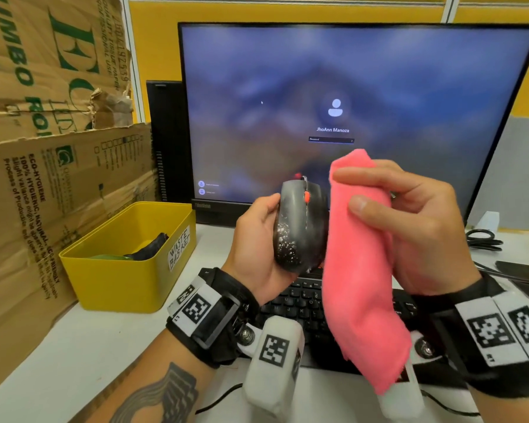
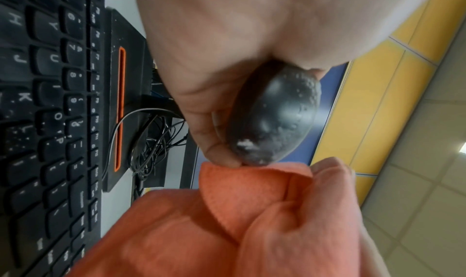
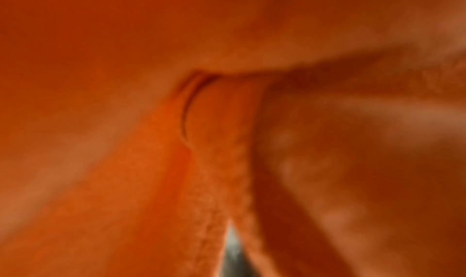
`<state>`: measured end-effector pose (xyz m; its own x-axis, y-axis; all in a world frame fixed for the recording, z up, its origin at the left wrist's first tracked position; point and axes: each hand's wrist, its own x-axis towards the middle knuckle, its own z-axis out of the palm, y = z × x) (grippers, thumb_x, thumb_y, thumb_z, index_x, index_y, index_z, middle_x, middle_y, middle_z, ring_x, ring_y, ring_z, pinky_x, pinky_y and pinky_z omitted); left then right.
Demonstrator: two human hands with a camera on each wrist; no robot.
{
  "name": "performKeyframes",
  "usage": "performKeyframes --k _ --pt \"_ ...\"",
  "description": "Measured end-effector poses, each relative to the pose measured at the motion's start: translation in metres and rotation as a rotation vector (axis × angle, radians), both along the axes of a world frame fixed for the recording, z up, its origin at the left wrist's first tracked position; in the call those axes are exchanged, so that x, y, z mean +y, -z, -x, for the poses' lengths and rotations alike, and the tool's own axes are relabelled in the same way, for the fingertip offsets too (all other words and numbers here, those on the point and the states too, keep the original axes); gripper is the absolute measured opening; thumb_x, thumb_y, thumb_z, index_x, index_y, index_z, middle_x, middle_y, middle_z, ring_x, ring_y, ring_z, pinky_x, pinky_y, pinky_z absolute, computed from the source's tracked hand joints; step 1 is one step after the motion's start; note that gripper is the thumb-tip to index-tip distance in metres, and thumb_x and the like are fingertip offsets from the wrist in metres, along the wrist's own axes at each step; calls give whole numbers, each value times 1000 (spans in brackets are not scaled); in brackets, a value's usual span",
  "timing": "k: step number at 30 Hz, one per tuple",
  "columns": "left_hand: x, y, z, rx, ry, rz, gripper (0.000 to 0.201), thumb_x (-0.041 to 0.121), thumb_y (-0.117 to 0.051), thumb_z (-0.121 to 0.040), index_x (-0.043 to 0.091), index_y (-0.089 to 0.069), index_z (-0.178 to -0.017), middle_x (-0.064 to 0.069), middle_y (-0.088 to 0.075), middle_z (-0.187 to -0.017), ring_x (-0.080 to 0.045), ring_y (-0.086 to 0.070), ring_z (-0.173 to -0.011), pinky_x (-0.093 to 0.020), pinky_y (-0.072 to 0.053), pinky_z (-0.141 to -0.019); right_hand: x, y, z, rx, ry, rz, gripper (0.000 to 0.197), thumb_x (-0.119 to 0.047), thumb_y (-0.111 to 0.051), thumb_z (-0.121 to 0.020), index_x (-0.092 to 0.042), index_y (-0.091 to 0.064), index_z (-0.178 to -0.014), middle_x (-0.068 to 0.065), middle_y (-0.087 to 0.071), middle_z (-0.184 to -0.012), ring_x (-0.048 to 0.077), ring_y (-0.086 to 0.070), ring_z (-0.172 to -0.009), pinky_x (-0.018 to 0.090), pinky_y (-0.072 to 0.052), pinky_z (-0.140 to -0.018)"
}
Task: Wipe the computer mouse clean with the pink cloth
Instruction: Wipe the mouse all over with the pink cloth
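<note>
My left hand (image 1: 258,239) grips a black computer mouse (image 1: 300,227) with an orange scroll wheel, lifted above the keyboard. White specks dot its rear left side. The left wrist view shows the mouse (image 2: 277,118) smeared with white residue and held in my left hand (image 2: 214,82). My right hand (image 1: 409,221) holds the pink cloth (image 1: 361,270) draped over its fingers, thumb pinching it, right beside the mouse and touching its right edge. The cloth (image 2: 201,231) hangs just under the mouse. In the right wrist view the cloth (image 3: 201,161) fills the frame, blurred.
A black keyboard (image 1: 300,309) lies under my hands on the white desk (image 1: 104,346). A monitor (image 1: 348,102) stands behind. A yellow bin (image 1: 129,261) labelled waste basket sits left, beside cardboard boxes (image 1: 43,148). Cables (image 1: 483,239) lie at the right.
</note>
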<state>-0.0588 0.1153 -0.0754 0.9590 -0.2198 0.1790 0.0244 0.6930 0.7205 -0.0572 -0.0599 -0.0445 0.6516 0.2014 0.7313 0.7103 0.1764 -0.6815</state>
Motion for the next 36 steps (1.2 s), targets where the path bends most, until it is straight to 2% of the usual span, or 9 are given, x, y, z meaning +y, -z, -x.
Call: performKeyframes --k 6,8,12,15,19,27,31,33,36 --pt "4 -1 3 11 16 -18 58 44 -35 -109 5 -64 -139 -16 -71 -118 -31 -65 -111 -48 -38 -118 16 2 10 -191 80 264 48 4 -63 -78 -21 -76 -116 2 -64 -129 17 -61 -127 29 -43 -111" --pt "4 0 4 3 4 -21 57 42 -39 -108 0 -63 -139 -19 -71 -116 -33 -66 -114 -46 -45 -111 26 8 15 -256 160 375 50 0 -62 -79 -25 -76 -120 -3 -61 -134 21 -56 -131 32 -41 -113" --pt "3 0 9 -39 106 0 46 31 -40 -101 1 -73 -108 -17 -69 -106 -29 -69 -101 -36 -59 -90 43 22 17 -416 367 583 49 -16 -66 -80 -38 -73 -123 -11 -47 -142 29 -47 -123 50 -42 -106" --pt "6 0 8 -16 139 39 57 42 -30 -110 2 -70 -113 -17 -75 -101 -28 -76 -93 -35 -62 -84 40 25 10 -438 464 616 43 -31 -69 -83 -42 -72 -125 -8 -40 -142 23 -43 -109 44 -37 -107" --pt "7 0 7 14 85 19 58 47 -33 -111 3 -58 -139 -21 -71 -116 -32 -72 -109 -41 -59 -96 38 25 5 -439 484 559 36 -35 -67 -87 -43 -74 -121 -8 -38 -131 20 -40 -99 36 -36 -105" --pt "2 -5 9 50 37 101 65 48 -31 -109 4 -50 -153 -19 -64 -143 -33 -62 -130 -46 -44 -115 19 18 -7 -233 393 285 22 -9 -71 -92 -27 -80 -103 4 -54 -103 2 -57 -95 11 -40 -93" --pt "3 -3 5 68 5 139 66 49 -30 -109 7 -37 -160 -17 -39 -165 -33 -37 -153 -48 -26 -127 8 7 -10 -98 247 25 21 -6 -71 -90 -26 -76 -87 1 -72 -90 7 -61 -80 22 -47 -82" --pt "3 -2 5 75 2 132 66 49 -30 -110 5 -42 -157 -18 -49 -157 -34 -48 -146 -47 -33 -123 8 5 -9 -37 157 -52 23 0 -71 -92 -21 -76 -87 -13 -76 -85 3 -67 -85 19 -50 -85" --pt "4 -2 5 65 1 112 65 49 -29 -110 0 -64 -135 -18 -73 -119 -31 -72 -106 -38 -55 -98 9 5 -7 34 31 -122 21 -3 -73 -90 -23 -81 -88 -8 -78 -89 9 -69 -90 25 -52 -91"
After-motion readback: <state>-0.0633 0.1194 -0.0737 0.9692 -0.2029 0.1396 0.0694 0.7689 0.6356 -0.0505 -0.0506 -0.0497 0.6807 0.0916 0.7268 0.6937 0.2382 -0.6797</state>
